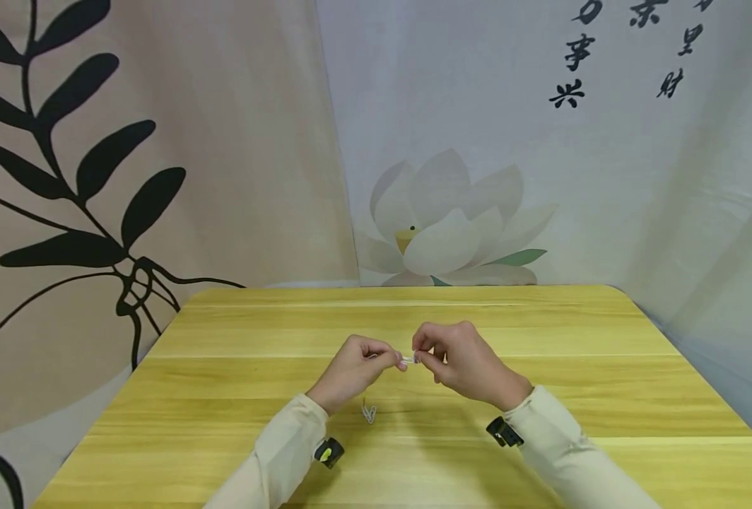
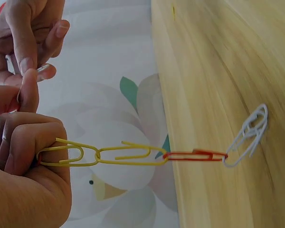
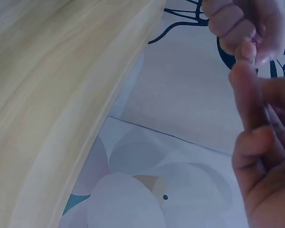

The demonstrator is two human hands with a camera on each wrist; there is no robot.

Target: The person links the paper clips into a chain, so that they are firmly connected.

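Observation:
My left hand [image 1: 353, 367] grips a chain of linked paper clips, fingers curled. In the left wrist view, two yellow paper clips [image 2: 133, 164], a red paper clip [image 2: 187, 159] and white wire clipwork [image 2: 254, 130] hang from the fist; whether the white part is one clip or two I cannot tell. The chain's upper part is hidden in the hand. Between the two hands' fingertips shows a small pale paper clip [image 1: 408, 360]. My right hand [image 1: 468, 364] pinches its other end with thumb and index finger; in the right wrist view the fingers mostly cover it.
Both hands are above a wood-grained table [image 1: 236, 424]. Behind its far edge hangs a printed cloth backdrop [image 1: 261, 141] with leaves, a lotus and characters. A black wrist device [image 1: 329, 452] sits at the left cuff and another wrist device [image 1: 504, 431] at the right.

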